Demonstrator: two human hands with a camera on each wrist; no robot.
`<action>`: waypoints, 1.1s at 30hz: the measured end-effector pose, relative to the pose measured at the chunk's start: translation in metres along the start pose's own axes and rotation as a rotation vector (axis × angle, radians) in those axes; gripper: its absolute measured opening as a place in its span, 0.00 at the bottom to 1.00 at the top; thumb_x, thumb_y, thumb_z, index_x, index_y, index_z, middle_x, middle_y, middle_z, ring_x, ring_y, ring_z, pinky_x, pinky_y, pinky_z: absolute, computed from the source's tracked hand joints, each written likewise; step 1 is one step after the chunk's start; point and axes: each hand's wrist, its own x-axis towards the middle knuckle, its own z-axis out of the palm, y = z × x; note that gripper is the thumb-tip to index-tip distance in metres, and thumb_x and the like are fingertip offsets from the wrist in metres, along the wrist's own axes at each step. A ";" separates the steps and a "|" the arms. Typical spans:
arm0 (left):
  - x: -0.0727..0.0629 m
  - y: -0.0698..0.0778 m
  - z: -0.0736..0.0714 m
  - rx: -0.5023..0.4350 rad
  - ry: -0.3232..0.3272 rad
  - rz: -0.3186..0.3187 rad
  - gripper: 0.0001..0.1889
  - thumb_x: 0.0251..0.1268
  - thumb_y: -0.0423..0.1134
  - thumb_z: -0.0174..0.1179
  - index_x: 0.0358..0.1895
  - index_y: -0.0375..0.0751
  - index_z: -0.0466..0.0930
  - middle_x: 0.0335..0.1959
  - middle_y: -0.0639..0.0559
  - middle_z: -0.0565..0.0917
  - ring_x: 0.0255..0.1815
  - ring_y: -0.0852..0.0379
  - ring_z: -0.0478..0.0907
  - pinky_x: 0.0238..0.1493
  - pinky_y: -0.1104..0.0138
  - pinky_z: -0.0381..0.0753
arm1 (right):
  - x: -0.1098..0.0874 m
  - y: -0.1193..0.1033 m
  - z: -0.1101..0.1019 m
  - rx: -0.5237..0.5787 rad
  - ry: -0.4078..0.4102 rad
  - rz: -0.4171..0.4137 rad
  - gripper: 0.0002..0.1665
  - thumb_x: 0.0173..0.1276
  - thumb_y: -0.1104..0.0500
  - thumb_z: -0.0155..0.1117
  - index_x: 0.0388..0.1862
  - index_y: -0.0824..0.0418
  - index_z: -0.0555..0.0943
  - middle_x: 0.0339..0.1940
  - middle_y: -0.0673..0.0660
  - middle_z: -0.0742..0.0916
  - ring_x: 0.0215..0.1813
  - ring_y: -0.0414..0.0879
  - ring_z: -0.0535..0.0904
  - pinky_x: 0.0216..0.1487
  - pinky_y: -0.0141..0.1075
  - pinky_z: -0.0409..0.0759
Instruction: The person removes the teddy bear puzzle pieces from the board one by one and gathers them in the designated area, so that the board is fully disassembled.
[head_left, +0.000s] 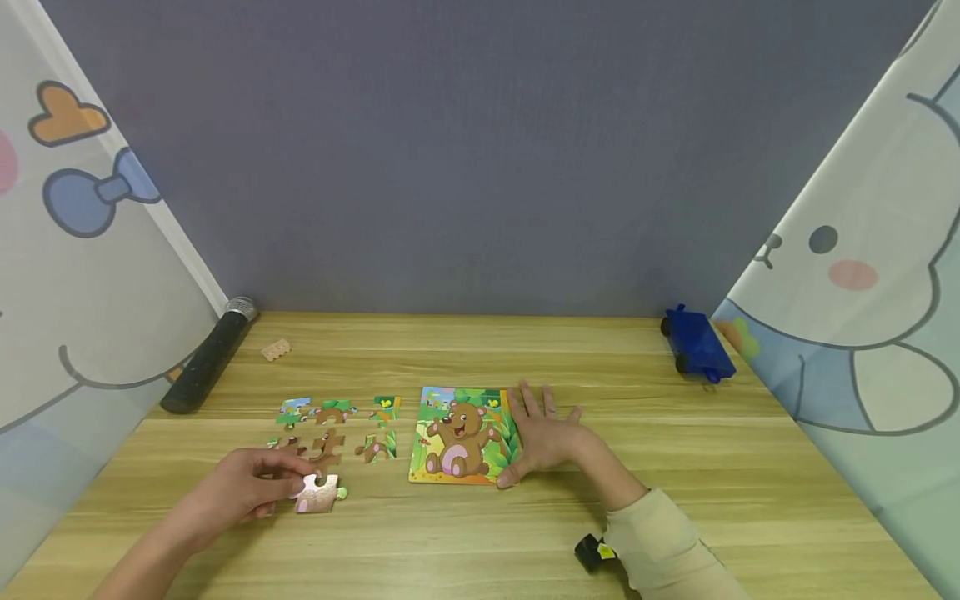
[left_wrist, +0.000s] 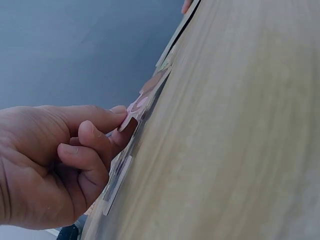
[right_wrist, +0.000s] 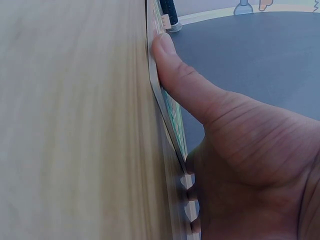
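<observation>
My left hand (head_left: 238,487) pinches a jigsaw piece (head_left: 321,497) between thumb and fingertips, close over the tabletop. The piece is brown and pink with a rounded green tab on its right side. Just beyond it lie several loose jigsaw pieces (head_left: 327,446) in rough rows, some partly hidden by the fingers. To their right is a square picture board (head_left: 457,446) showing a brown bear. Fingers spread, my right hand (head_left: 549,440) rests along the board's right edge. In the right wrist view the thumb (right_wrist: 172,62) presses on the board's edge (right_wrist: 156,87).
A black microphone (head_left: 206,358) leans at the back left, near a small pale block (head_left: 276,350). A blue toy cart (head_left: 697,343) sits at the back right. A small black object (head_left: 590,552) lies beside the right sleeve (head_left: 663,537). A grey panel (head_left: 465,167) closes off the back.
</observation>
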 end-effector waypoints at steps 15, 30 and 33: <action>0.000 0.005 0.001 -0.005 0.067 -0.050 0.17 0.67 0.36 0.67 0.55 0.32 0.82 0.54 0.41 0.78 0.23 0.59 0.70 0.25 0.68 0.77 | 0.000 0.000 0.000 -0.004 0.011 0.003 0.84 0.45 0.25 0.77 0.84 0.62 0.39 0.83 0.66 0.37 0.79 0.72 0.29 0.58 0.85 0.37; 0.020 0.024 0.027 -0.032 -0.079 0.064 0.18 0.70 0.38 0.65 0.56 0.30 0.79 0.38 0.43 0.80 0.19 0.58 0.72 0.17 0.70 0.69 | 0.000 -0.001 0.001 -0.006 0.007 0.004 0.83 0.46 0.26 0.77 0.84 0.62 0.40 0.83 0.66 0.38 0.79 0.71 0.30 0.59 0.84 0.38; 0.025 0.030 0.034 -0.031 -0.106 0.083 0.17 0.70 0.39 0.65 0.55 0.31 0.80 0.37 0.43 0.80 0.16 0.60 0.67 0.16 0.70 0.68 | -0.001 -0.002 0.001 -0.003 0.006 0.002 0.83 0.46 0.26 0.77 0.84 0.62 0.40 0.83 0.66 0.38 0.79 0.72 0.30 0.59 0.84 0.38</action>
